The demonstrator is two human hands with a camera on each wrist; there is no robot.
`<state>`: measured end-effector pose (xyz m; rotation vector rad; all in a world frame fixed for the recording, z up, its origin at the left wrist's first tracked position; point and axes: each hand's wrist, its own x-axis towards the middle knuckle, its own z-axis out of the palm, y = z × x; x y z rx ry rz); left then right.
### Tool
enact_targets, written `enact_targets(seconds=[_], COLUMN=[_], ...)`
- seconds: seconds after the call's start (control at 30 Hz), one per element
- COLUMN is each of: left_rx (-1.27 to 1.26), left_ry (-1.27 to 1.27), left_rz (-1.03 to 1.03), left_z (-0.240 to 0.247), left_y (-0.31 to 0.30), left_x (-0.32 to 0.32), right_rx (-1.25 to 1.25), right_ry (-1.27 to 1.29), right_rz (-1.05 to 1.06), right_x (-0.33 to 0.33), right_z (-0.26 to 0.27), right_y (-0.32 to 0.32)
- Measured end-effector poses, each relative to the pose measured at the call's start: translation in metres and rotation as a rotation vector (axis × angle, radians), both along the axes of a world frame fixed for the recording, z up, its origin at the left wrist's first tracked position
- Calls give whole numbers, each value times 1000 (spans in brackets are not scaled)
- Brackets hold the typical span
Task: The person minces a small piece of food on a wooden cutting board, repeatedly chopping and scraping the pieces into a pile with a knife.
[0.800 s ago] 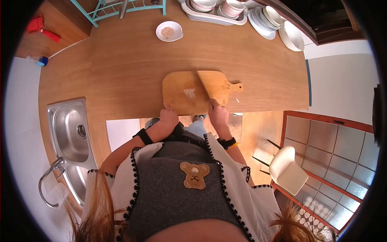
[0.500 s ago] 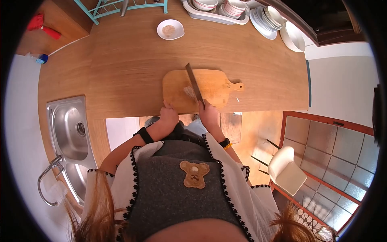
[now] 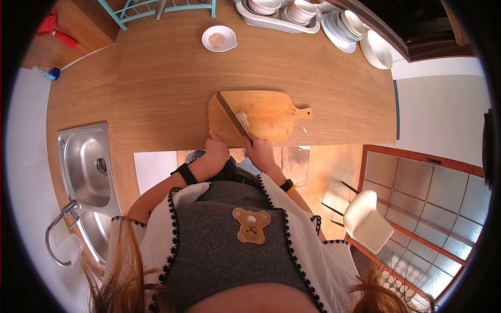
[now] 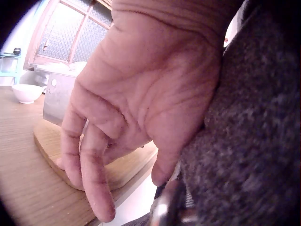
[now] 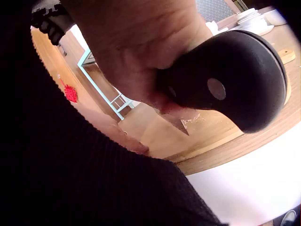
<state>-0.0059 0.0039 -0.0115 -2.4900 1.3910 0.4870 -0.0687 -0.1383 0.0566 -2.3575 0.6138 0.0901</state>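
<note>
My right hand grips the black handle of a cleaver. Its broad blade slants across the left part of the wooden cutting board, tip toward the far left corner. Right beside the blade lies a small pile of pale, finely chopped bits. In the left wrist view the blade stands on edge and shows a round hole near its corner. My left hand rests at the board's near left corner, its fingers reaching loosely down over the edge.
A white bowl with pinkish-beige contents stands beyond the board. Stacked bowls and plates line the back right, near a turquoise rack. A steel sink is at left. A white sliver lies right of the board.
The right hand has moved left with the cleaver, carrying the blade from the board's right part, over the chopped bits, to their left side. The left hand has stayed at the corner.
</note>
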Motion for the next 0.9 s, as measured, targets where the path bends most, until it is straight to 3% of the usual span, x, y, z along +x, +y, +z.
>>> enact_targets(seconds=[0.3,0.37,0.5,0.57,0.63,0.77,0.9], left_rx=[-137,-95,-196,6,-29,-79,-132], left_ry=[-44,62,-148,244,192,128,134], left_rz=[44,-26,45,-179,-183,-163,-123], left_z=[-7,1,21,78,97,97,96], left_y=[3,4,10,13,16,21,21], left_x=[0,4,2,13,12,13,11], right_rx=[-15,1,-78,-111,-121,-141,-156], right_ry=[-13,1,116,131,142,50,45], right_rz=[-57,-51,67,232,306,436,436], right_x=[1,-1,-10,-15,-15,-2,20], right_z=[3,11,11,16,13,3,6], right_y=[-16,-21,-45,-53,-58,-64,-69])
